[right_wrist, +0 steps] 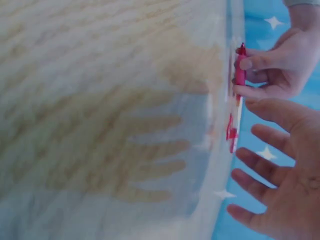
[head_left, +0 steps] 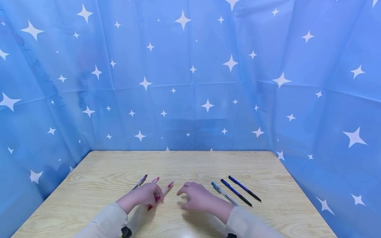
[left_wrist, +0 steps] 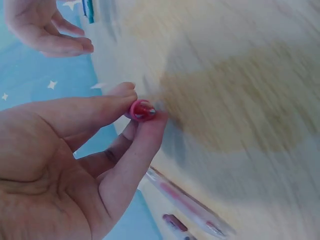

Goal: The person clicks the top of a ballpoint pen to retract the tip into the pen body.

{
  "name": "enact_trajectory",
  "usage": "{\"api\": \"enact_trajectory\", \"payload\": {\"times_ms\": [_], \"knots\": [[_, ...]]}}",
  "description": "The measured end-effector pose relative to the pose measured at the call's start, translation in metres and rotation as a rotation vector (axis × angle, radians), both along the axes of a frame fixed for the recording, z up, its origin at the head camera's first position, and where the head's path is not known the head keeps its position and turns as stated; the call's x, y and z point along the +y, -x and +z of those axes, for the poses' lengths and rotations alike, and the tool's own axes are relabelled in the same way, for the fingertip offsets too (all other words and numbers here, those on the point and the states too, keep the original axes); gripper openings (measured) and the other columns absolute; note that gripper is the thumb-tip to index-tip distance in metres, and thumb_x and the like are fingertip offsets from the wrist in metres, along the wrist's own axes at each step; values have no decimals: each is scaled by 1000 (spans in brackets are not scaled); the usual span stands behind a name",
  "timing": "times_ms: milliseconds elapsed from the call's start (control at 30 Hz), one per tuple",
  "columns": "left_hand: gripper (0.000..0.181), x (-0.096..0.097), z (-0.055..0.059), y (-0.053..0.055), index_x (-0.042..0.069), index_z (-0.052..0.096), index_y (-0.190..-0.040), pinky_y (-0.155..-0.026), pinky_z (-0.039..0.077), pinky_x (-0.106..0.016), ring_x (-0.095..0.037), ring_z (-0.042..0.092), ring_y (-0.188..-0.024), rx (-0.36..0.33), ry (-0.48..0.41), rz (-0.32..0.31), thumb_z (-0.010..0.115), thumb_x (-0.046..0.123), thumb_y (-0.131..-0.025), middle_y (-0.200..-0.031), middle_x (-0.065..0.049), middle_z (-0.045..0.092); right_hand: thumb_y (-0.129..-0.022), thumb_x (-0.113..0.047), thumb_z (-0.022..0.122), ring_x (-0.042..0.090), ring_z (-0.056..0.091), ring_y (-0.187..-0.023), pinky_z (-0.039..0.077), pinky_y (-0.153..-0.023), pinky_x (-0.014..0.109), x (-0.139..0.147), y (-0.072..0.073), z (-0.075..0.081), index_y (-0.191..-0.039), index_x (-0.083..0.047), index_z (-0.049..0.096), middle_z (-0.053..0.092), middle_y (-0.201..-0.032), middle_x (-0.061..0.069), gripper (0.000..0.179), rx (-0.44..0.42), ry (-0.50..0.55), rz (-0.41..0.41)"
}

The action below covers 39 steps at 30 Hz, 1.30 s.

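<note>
My left hand point(head_left: 146, 194) pinches a red pen point(head_left: 168, 187) between thumb and fingertips, around its pink grip. Its tip end point(left_wrist: 144, 111) points toward the camera in the left wrist view, and the clip end slants away to the upper right in the head view. My right hand point(head_left: 198, 199) is held over the table, fingers spread and relaxed, with nothing in it. Just beyond the left hand lies a clear pen with a pink end point(head_left: 155, 179), partly hidden by that hand. A dark purplish pen point(head_left: 140, 181) lies to the left of it.
On the wood-grain table point(head_left: 184, 165), a teal pen point(head_left: 223, 192) lies right of my right hand, partly covered by the forearm. Two blue pens point(head_left: 236, 192) point(head_left: 245, 188) lie slanted beyond it. A blue curtain point(head_left: 190, 99) with white stars surrounds the table.
</note>
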<state>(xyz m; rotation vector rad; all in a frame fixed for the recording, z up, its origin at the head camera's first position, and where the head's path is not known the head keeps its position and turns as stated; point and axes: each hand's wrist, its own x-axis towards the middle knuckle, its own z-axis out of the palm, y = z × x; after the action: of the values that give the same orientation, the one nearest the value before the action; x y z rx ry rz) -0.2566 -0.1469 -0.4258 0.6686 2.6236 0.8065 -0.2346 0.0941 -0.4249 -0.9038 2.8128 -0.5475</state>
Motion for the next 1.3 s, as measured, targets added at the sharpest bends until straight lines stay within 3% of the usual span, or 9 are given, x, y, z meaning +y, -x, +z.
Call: {"api": "enact_trajectory", "payload": {"times_ms": [100,367,500,700,1033,1300], "knots": [[38,5,7,-2,8,73,-84,-43,44,-24,-13,51,-60,-1,-11,-5,61,-24,-67,-70,0,58,-81,-26,79,18,56,-106,46,-91,43,7,1,6,-119,-19,69,59,-112,-4,40,-17,33,-10],[30,19,26,-8,1,73,-91,-49,48,-26,-12,55,-61,67,-57,-94,64,-20,-72,-78,-2,64,-84,-21,78,30,54,-116,48,-92,46,34,8,15,-123,-13,66,59,-119,4,41,-57,211,-82],[30,30,32,-9,2,73,-96,-51,47,-27,-13,54,-60,45,-107,-94,62,-18,-77,-80,-4,64,-85,-21,77,34,53,-118,46,-93,51,47,10,23,-124,-12,65,58,-121,4,42,-69,301,-101],[31,48,40,-9,9,73,-98,-53,47,-27,-11,56,-62,88,-166,-105,63,-15,-81,-84,3,63,-86,-24,76,32,52,-117,45,-94,53,62,11,31,-126,-13,63,58,-121,2,43,-20,393,-143],[28,73,47,-13,11,72,-102,-58,54,-28,-11,64,-74,87,-318,-36,68,-10,-84,-102,-5,65,-86,-22,76,29,53,-117,40,-100,56,77,1,46,-127,-16,64,62,-119,-1,43,12,591,-304],[29,90,54,-19,10,71,-106,-62,55,-28,-15,67,-83,122,-486,-6,67,-10,-86,-113,-9,64,-88,-23,75,25,56,-113,45,-98,50,79,-3,60,-131,-15,60,64,-121,5,46,64,762,-347]]}}
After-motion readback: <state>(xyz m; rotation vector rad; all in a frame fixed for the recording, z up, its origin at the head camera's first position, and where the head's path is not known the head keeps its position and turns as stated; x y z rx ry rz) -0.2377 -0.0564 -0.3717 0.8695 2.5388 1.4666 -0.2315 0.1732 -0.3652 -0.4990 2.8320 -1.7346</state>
